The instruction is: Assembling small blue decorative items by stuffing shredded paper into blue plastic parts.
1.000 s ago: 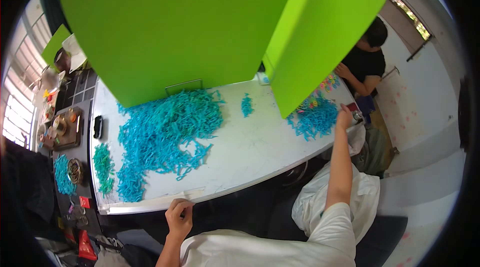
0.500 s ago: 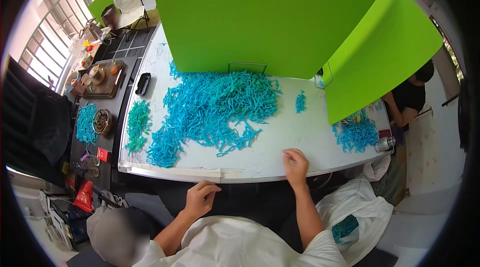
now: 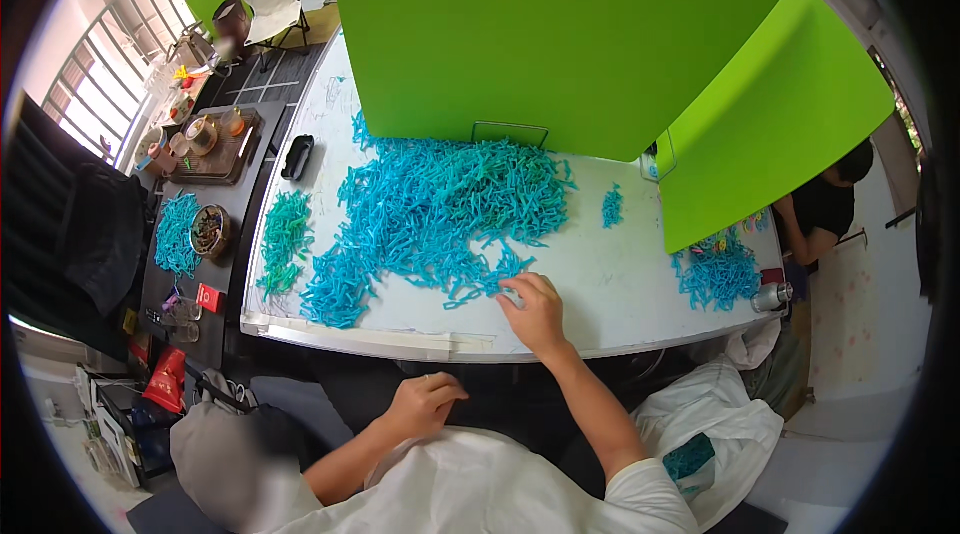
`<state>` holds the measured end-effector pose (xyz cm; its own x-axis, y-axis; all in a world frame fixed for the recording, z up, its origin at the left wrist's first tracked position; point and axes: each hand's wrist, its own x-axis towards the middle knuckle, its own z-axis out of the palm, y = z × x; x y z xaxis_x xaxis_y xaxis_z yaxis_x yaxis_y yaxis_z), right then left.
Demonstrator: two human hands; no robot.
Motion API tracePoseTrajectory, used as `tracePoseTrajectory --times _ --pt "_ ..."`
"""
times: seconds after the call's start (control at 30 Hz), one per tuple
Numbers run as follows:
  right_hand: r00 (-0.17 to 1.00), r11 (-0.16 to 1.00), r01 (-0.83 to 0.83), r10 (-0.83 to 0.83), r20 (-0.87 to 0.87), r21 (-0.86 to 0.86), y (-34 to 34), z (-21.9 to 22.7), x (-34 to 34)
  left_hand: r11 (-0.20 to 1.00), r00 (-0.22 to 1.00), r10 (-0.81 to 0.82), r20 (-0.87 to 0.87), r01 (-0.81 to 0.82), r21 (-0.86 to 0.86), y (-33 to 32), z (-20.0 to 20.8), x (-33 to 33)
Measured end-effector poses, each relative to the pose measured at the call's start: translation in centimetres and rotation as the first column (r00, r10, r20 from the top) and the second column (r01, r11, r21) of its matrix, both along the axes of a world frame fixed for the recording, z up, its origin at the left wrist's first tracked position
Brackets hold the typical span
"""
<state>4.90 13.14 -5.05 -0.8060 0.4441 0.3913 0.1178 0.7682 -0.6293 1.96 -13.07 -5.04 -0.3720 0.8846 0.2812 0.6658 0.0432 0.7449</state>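
A broad heap of small, slim blue and teal plastic pieces [image 3: 430, 199] covers the middle of the white table [image 3: 600, 304]. At a tongue of pieces along the heap's near edge, my right hand [image 3: 537, 316] has its thumb and fingertips drawn together. What lies between them is too small to make out. My left hand [image 3: 425, 406] is in front of the table's near edge, above my lap, its fingers curled inward; anything inside is hidden.
Left of the heap are a greener pile [image 3: 285, 242] and a black tray [image 3: 297, 157]. Green boards [image 3: 560, 44] stand behind. On the right are a small cluster [image 3: 612, 205], another blue pile [image 3: 718, 274], a metal can [image 3: 771, 296] and a person [image 3: 825, 204]. A white sack [image 3: 735, 414] sits lower right.
My right hand has moved left, from the bare tabletop to the heap's near edge. My left hand has shifted slightly right and toward me. The whole view has turned a little.
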Motion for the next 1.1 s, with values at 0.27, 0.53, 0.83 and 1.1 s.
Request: tracePoseTrajectory --times 0.27,0.53,0.83,1.1 --pt "0.999 0.996 0.016 -0.02 0.043 0.085 -2.3 -1.3 -0.4 0.968 0.978 0.204 0.036 -0.207 0.14 2.8 2.1 -1.8" --pt "0.997 0.999 0.015 -0.017 0.073 0.03 -3.2 -1.2 1.5 0.9 0.897 0.432 -0.094 -0.435 -0.015 9.4 1.3 -5.9" --pt "0.986 0.947 0.162 -0.144 0.083 -0.279 -2.9 -1.3 3.3 0.848 0.822 0.477 -0.312 -0.524 -0.084 13.4 -0.6 -6.4" --pt "0.977 -0.238 0.059 -0.185 0.105 -0.969 0.6 -0.9 3.4 0.879 0.868 0.447 -0.215 -0.471 -0.073 12.9 -0.5 -6.4"
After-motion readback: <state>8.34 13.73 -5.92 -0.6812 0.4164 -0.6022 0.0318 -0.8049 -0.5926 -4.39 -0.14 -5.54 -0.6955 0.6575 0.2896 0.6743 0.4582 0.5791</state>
